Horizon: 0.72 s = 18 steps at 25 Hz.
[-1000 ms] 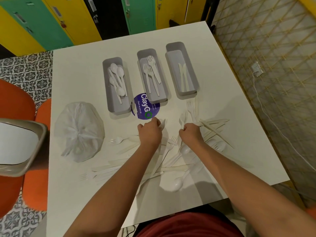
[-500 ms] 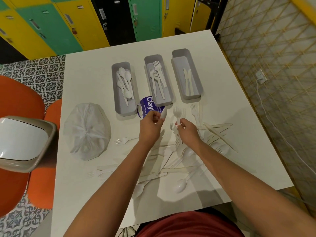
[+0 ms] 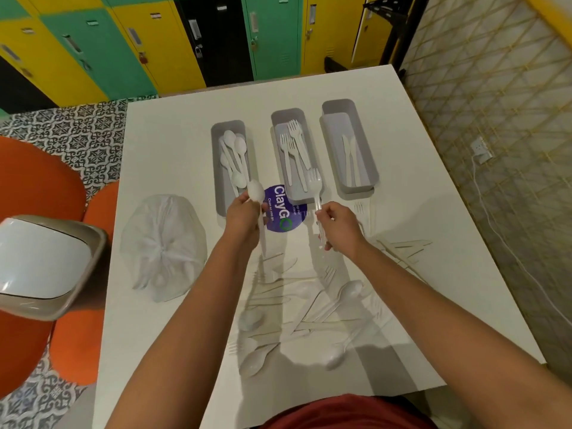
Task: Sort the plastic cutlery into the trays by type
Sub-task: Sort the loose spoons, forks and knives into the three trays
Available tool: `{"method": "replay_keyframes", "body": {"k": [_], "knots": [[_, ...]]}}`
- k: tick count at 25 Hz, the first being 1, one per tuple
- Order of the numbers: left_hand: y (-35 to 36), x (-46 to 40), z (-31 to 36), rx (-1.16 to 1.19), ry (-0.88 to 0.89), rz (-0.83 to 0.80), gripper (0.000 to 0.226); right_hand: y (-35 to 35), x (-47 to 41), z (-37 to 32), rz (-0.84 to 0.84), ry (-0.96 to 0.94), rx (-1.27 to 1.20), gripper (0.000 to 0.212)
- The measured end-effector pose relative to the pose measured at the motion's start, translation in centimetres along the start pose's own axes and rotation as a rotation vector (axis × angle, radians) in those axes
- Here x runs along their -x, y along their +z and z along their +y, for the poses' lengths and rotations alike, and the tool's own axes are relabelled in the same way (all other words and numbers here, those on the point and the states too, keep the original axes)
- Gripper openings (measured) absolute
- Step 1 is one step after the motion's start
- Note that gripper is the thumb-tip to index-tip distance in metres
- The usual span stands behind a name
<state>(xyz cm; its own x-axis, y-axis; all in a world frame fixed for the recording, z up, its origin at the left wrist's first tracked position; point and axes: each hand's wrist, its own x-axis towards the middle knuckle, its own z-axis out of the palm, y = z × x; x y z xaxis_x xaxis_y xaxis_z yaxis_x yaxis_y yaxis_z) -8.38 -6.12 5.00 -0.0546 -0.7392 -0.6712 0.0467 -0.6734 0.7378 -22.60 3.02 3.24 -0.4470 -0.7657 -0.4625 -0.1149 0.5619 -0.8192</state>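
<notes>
Bare forearms, no sleeves visible; bare hands (image 3: 244, 212); dark red garment (image 3: 346, 413) at bottom edge

White table (image 3: 173, 144); three grey trays (image 3: 370, 181); bag (image 3: 164, 246); loose cutlery (image 3: 309, 305).

Left hand (image 3: 244, 216) grips spoon (image 3: 255, 191); right hand (image 3: 339, 226) grips fork (image 3: 314, 184).

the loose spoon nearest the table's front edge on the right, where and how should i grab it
Pinch that spoon by its thin handle, coming from above at the far right end. It lies flat on the table with its bowl toward you and its handle running up and to the right toward the pile. The handle is narrow enough for a thumb and finger, while the rounded bowl would likely slip.
</notes>
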Motion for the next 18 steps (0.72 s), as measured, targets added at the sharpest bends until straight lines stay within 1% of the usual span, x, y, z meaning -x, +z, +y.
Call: {"method": "replay_keyframes", "body": {"k": [1,4,6,8,10,11,13,16,18], "knots": [[-0.2,-0.3,0.4,-0.015,-0.002,0.008,0.024,0.1,-0.5,-0.5,-0.013,0.024,-0.005,0.009],[-0.9,-1.7,1.4,-0.051,0.042,0.061,0.011,0.4,-2.4,-1.9,-0.064,0.075,0.0,0.022],[-1.5,-3.1,1.7,-0.132,0.072,0.171,0.016,0.5,-3.6,-2.9,-0.073,0.081,0.071,0.024],[-2.0,-4.8,1.9,-0.358,0.108,0.25,0.027,0.6,-5.0,-3.8,-0.064,0.095,0.134,0.019],[-2.2,-6.1,2.2,-0.575,0.121,0.25,0.028,0.7,-6.5,-4.7,-0.059,0.114,0.17,0.01],[-2.1,-6.5,2.5,-0.638,0.122,0.233,0.027,0.8,-7.3,-5.1,-0.054,0.123,0.186,0.01],[-1.7,-7.2,3.5,-0.709,0.147,0.212,0.028,0.9,-8.9,-5.8,-0.046,0.129,0.199,0.012],[-0.8,-8.0,5.5,-0.816,0.255,0.216,0.03,1.1,-10.8,-7.2,-0.03,0.099,0.176,0.012],[-0.3,-8.5,6.6,-0.858,0.304,0.234,0.032,1.0,-11.6,-8.2,-0.018,0.072,0.171,0.02]]}}
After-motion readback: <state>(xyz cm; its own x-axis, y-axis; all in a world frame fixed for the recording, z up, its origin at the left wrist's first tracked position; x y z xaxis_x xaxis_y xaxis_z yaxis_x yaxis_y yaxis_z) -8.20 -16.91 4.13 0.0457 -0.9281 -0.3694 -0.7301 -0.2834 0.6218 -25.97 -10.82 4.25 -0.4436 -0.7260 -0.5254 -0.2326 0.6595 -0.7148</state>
